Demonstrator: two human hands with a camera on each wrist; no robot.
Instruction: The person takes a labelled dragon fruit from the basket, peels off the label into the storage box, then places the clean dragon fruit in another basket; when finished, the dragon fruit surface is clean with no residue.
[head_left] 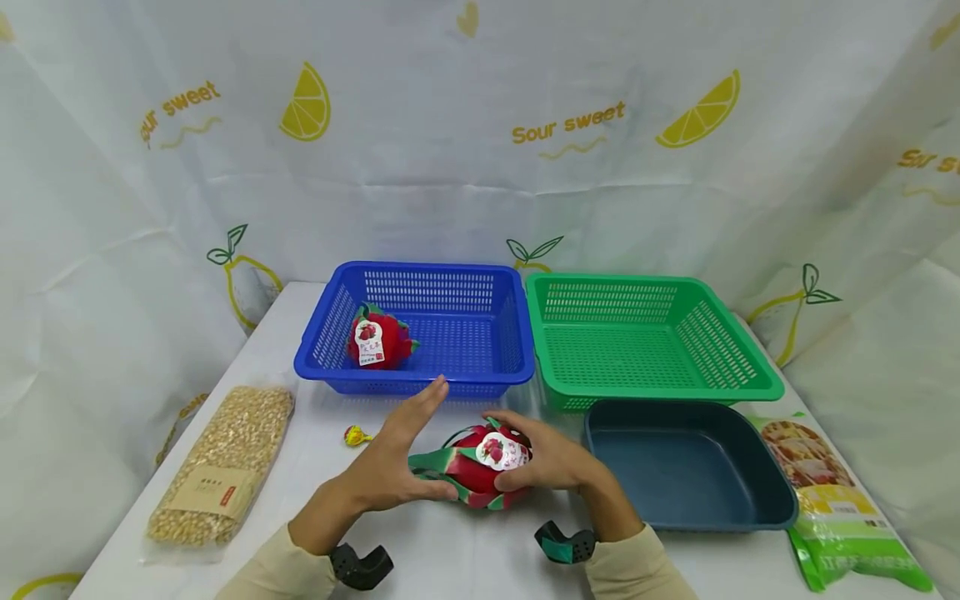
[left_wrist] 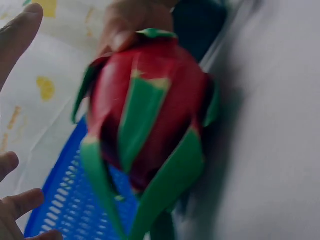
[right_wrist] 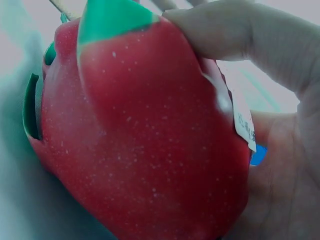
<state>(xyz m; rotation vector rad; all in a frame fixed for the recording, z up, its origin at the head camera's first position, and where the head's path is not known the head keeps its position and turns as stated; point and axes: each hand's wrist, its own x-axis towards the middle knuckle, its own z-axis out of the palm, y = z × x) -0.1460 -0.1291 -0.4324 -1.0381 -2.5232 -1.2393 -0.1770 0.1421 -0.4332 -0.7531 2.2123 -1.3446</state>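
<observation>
A red dragon fruit (head_left: 472, 477) with green scales and a white sticker is just above or on the white table in front of the blue basket. My right hand (head_left: 551, 454) grips it from the right, thumb on the near side and fingers over the far side. In the right wrist view its speckled red skin (right_wrist: 150, 135) fills the middle. My left hand (head_left: 390, 458) is at the fruit's leafy end, thumb and fingers spread wide. The left wrist view shows the left fingers (left_wrist: 22, 202) apart from the fruit. A second dragon fruit (head_left: 380, 339) sits in the blue basket.
Behind the hands stand the blue basket (head_left: 414, 388) and a green basket (head_left: 660, 392). A dark blue tub (head_left: 690, 467) is right of the right hand, beside a green food bag (head_left: 843, 508). Left lie a yellow-wrapped lollipop (head_left: 356, 435) and a bag of pale grains (head_left: 225, 462).
</observation>
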